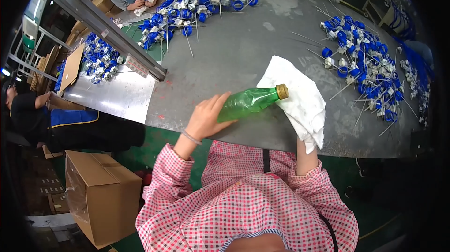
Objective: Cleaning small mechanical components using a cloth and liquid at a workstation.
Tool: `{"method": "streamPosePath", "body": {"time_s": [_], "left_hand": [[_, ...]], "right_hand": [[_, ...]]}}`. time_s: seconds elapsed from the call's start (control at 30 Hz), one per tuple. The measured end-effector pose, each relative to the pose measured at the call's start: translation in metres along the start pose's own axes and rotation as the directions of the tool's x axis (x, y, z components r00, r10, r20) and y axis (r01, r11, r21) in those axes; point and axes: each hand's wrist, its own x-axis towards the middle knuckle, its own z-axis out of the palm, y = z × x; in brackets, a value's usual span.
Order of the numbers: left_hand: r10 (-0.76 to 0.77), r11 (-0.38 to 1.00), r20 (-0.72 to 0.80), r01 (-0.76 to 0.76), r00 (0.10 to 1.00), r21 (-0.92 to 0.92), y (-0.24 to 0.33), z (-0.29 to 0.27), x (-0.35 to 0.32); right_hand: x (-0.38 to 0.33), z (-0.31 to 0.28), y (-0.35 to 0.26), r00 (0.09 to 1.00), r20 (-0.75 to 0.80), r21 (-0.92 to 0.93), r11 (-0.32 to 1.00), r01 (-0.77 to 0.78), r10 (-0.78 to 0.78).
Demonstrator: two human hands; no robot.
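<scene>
Gripping green bottle: left hand | right hand hidden under white cloth | blue parts beside

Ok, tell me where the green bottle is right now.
In the head view, the green bottle lies tilted near the table's front edge, gripped by the left hand, its gold cap against the white cloth on the right.

My right hand lay hidden under the white cloth, only the forearm showing. My left hand covered the base of the green bottle. The blue-and-white parts at the right were too small to identify, and dark vignette swallowed the frame's corners.
</scene>
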Motion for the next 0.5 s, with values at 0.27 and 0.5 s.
{"method": "streamPosePath", "body": {"time_s": [0.27, 0.5], "left_hand": [[-0.234, 0.919, -0.297, 0.111, 0.926, -0.377, -0.039, 0.029, 0.005], [-0.602, 0.739, -0.401, 0.291, 0.691, -0.608, -0.107, 0.033, -0.014]], "right_hand": [[-0.001, 0.027, 0.051, 0.969, -0.089, -0.155, 0.958, -0.242, 0.23], [0.004, 0.022, 0.092, 0.948, -0.075, -0.339, 0.886, -0.315, 0.308]]}}
